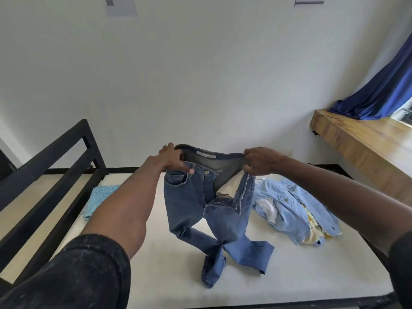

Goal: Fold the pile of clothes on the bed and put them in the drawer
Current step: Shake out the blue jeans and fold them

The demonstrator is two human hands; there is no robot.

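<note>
Black, faintly speckled short sleeves (73,270) leave both forearms bare; a ring (251,166) on one finger.

A plain white wall (178,74) fills the back, with two paper sheets (121,5) taped high up. At right a wooden ledge (365,139) runs below a window, where a glossy blue curtain (383,85) pools and daylight enters. A black rail frame (51,161) stands at left.
</note>
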